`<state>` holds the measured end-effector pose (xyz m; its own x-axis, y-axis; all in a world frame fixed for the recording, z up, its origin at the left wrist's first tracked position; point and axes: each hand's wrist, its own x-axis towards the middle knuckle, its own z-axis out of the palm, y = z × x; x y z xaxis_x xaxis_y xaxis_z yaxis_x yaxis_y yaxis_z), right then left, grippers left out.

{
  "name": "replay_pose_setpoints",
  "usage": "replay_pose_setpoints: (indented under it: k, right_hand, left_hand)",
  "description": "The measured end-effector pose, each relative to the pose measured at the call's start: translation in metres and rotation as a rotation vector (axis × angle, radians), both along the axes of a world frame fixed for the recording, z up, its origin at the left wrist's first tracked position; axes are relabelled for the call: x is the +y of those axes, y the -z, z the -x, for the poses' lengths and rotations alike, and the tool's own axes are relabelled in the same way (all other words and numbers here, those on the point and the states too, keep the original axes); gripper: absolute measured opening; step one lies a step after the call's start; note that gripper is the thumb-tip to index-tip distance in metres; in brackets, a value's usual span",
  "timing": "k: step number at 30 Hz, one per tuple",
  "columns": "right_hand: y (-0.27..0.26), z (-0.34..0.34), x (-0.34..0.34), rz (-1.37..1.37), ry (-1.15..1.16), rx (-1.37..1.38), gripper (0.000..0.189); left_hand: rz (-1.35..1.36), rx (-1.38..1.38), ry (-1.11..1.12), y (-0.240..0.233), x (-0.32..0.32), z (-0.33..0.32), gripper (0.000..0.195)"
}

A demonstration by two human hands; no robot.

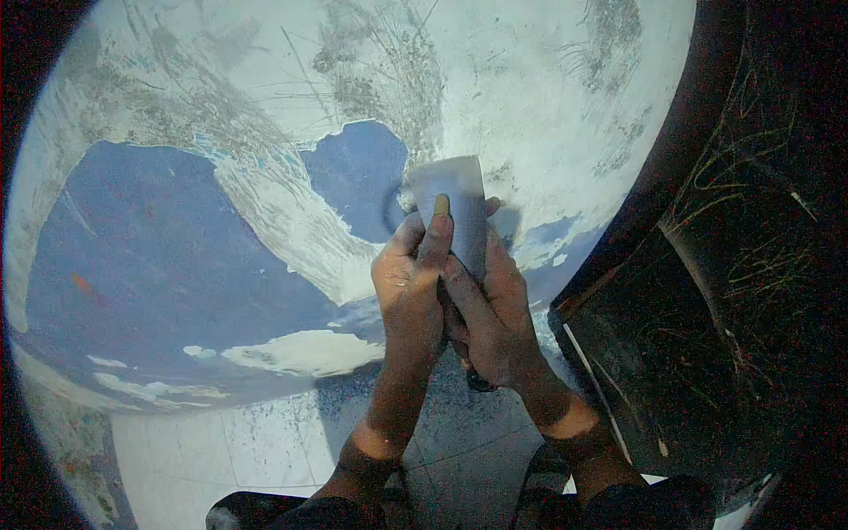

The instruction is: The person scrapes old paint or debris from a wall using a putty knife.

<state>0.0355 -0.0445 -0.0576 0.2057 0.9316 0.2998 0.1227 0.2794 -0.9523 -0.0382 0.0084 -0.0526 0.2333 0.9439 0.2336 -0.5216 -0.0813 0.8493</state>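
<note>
Both of my hands are in front of me, close together, on a broad-bladed putty knife (460, 205). My left hand (411, 271) grips it from the left, with the thumb laid flat on the blade face. From the right, my right hand (493, 311) wraps the lower part, and a fingertip shows beyond the blade's right edge. The dark handle end (480, 382) sticks out below my right palm; most of the handle is hidden. Behind the blade is a patchy wall (265, 218), white and grey over blue. Whether the blade touches it I cannot tell.
Pale floor tiles (265, 440) lie below the wall, partly in shadow. On the right is a dark, scratched surface (662, 371) with a thin light strip (596, 391) along its near side. The outer rim is black.
</note>
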Motion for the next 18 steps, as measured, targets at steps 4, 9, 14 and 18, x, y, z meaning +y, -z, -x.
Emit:
replay_pose_setpoints:
  k: [4,9,14,18]
  right_hand:
    - [0.007,0.013,0.003,-0.019,0.019,0.040,0.053]
    - [0.007,0.028,0.007,-0.184,0.114,0.125,0.048]
    - [0.010,0.025,0.006,-0.127,0.155,0.053,0.052]
    - [0.002,0.022,0.005,-0.063,0.082,0.083,0.055]
  left_hand:
    - [0.044,0.027,0.016,-0.009,-0.004,0.011,0.033]
    - [0.060,0.054,0.052,-0.004,0.004,0.023,0.028]
    - [0.122,0.139,-0.038,-0.020,-0.005,0.017,0.025]
    - [0.049,0.103,-0.008,-0.021,-0.002,0.023,0.027]
